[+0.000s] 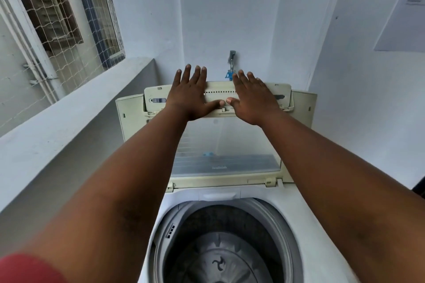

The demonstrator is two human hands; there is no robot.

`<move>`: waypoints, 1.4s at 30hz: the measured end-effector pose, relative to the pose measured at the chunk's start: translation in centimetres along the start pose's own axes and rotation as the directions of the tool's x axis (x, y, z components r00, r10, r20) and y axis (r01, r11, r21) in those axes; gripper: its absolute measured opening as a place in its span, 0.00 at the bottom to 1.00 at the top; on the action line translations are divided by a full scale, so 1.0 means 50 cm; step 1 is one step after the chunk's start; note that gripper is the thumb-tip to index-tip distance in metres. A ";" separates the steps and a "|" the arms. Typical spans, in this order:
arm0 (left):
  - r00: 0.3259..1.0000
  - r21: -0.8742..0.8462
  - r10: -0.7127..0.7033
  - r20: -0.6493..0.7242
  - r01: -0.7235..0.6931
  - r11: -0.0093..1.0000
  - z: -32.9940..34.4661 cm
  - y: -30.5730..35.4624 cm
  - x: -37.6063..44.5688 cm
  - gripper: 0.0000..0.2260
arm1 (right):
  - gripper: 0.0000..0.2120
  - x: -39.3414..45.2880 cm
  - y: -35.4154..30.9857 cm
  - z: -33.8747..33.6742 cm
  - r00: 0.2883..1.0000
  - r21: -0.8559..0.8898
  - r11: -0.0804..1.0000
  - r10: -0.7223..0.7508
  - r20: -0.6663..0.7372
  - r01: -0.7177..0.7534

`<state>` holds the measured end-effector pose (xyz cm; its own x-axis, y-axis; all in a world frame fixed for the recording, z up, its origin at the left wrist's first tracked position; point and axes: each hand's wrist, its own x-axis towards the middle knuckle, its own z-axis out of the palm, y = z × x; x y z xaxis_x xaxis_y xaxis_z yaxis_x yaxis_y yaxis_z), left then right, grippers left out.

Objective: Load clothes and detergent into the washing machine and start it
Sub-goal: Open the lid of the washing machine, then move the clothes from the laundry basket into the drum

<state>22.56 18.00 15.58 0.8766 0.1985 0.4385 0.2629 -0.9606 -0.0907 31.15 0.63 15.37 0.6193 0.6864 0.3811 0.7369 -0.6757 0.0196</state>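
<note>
Both the left hand [189, 93] and right hand [251, 96], fingers spread flat, press the folded cream plastic lid [217, 99] upright at frame centre. The grey steel drum [220, 248] below looks empty; loading clothes likely comes next.

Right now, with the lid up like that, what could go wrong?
1. Both hands, left and right, lie flat on the raised lid without gripping it; it might fall shut onto the arms.
2. Pushed further back, the lid could knock the tap just behind it.
3. The drum looks empty; starting now would wash nothing.
</note>
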 end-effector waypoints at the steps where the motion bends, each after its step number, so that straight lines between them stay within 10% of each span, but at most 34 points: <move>1: 1.000 0.015 -0.001 0.000 0.001 1.000 -0.004 0.003 -0.005 0.48 | 0.32 -0.004 0.000 -0.002 1.000 -0.002 1.000 -0.003 0.001 0.003; 19: 0.973 0.149 0.089 -0.213 -0.057 0.987 -0.005 0.158 -0.183 0.39 | 0.37 -0.247 0.002 -0.002 0.989 0.036 0.988 -0.148 -0.018 0.148; 28: 0.993 -0.038 0.016 0.120 -0.012 0.999 0.147 0.564 -0.333 0.39 | 0.34 -0.530 0.293 0.090 0.949 0.076 0.978 -0.206 0.237 0.193; 42: 0.888 -0.114 0.072 0.455 -0.022 0.993 0.323 1.022 -0.288 0.46 | 0.37 -0.769 0.808 0.198 0.834 0.102 0.974 0.115 0.540 -0.200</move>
<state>29.89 -30.81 -9.80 0.9803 0.1959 -0.0238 0.1960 -0.9806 0.0021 39.76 -50.40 -7.64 0.7474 0.6398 -0.1791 0.6216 -0.7686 -0.1515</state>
